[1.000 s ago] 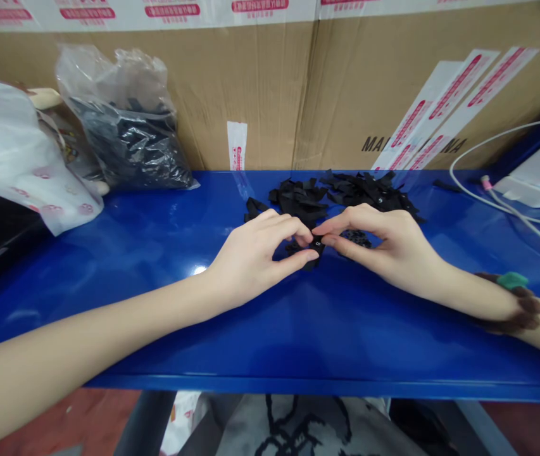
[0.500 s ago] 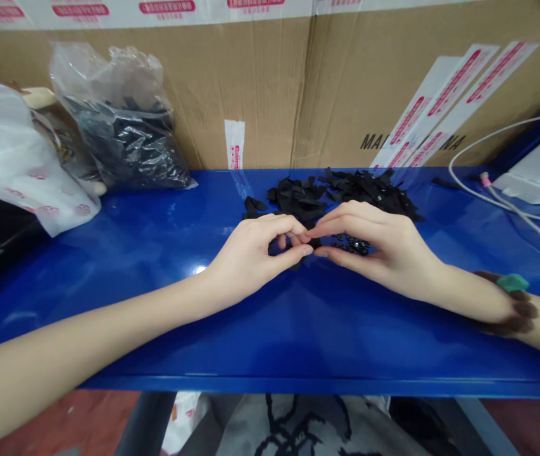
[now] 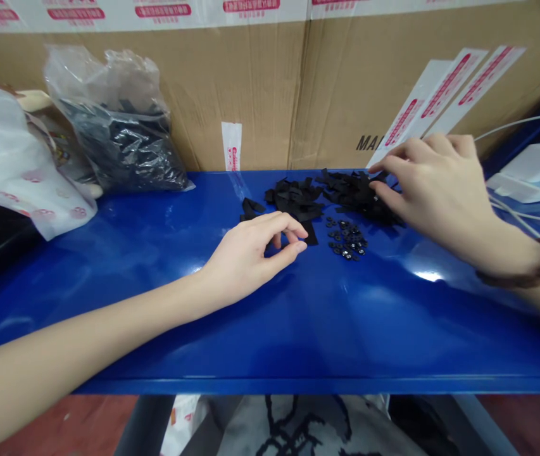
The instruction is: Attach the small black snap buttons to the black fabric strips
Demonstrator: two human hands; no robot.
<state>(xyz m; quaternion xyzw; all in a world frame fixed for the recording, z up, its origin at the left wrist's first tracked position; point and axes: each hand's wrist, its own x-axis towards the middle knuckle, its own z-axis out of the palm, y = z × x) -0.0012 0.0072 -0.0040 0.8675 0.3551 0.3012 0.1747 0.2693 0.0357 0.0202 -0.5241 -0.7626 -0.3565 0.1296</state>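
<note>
My left hand (image 3: pixel 263 250) is over the middle of the blue table, fingers loosely curled. A small gap shows between its thumb and index finger, with nothing visible in it. Just beyond its fingertips lies a flat black fabric piece (image 3: pixel 311 233). My right hand (image 3: pixel 440 190) is raised over the right-hand pile of black fabric strips (image 3: pixel 350 190), thumb and index finger apart. Some shiny spots show among these strips. Small black round parts, like snap buttons (image 3: pixel 348 239), lie scattered between the hands. Behind my left hand is another pile of black strips (image 3: pixel 293 196).
Along the back stands a large cardboard box (image 3: pixel 251 76). A clear bag of black material (image 3: pixel 127 139) and a white printed bag (image 3: pixel 27 158) are at the left. To the right are a white device (image 3: pixel 535 168) and its cables. The blue table's front edge (image 3: pixel 298 385) runs before me.
My right hand has parted from my left hand, moving right and back to the right-hand strip pile. The small black round parts are now uncovered. My left hand has barely moved.
</note>
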